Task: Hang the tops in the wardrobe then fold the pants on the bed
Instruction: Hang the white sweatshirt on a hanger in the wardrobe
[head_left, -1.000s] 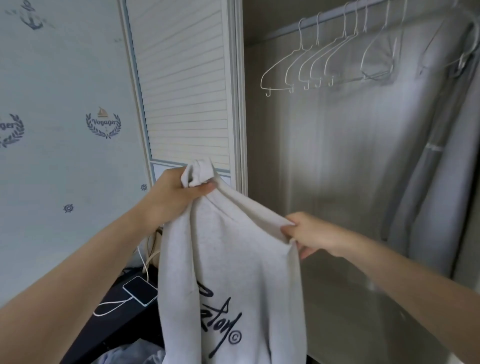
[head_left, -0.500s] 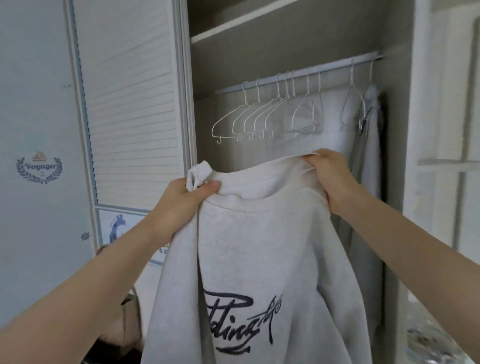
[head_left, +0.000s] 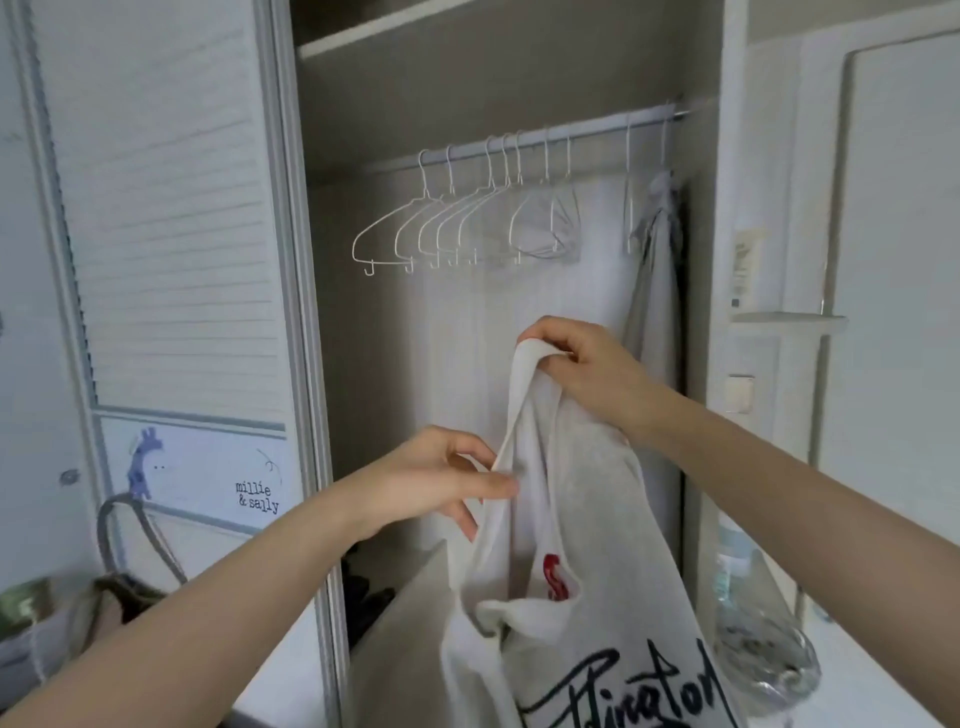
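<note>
We had the pale grey sweatshirt (head_left: 587, 530) hanging in the lower centre of the frame, in front of the open wardrobe (head_left: 395, 93). Our right hand (head_left: 582, 364), at centre right, was clamped on the top edge of the fabric, fingers curled over a bunched fold. Our left hand (head_left: 441, 480), lower and left of it, pinched the ribbed edge between thumb and fingers. The garment drooped from these two grips, with black script lettering at the bottom of the frame and a small red mark (seemingly inside the neck) above it.

In the upper centre, the rail (head_left: 545, 137) carried a row of bare white wire hangers (head_left: 441, 228). At the right end of the rail, a grey garment (head_left: 652, 291) hung down behind our right hand. The louvred door (head_left: 171, 218) filled the upper left, with a giraffe picture (head_left: 143, 462) on the panel below it. A bag with a grey strap (head_left: 119, 551) sat in the lower left corner
</note>
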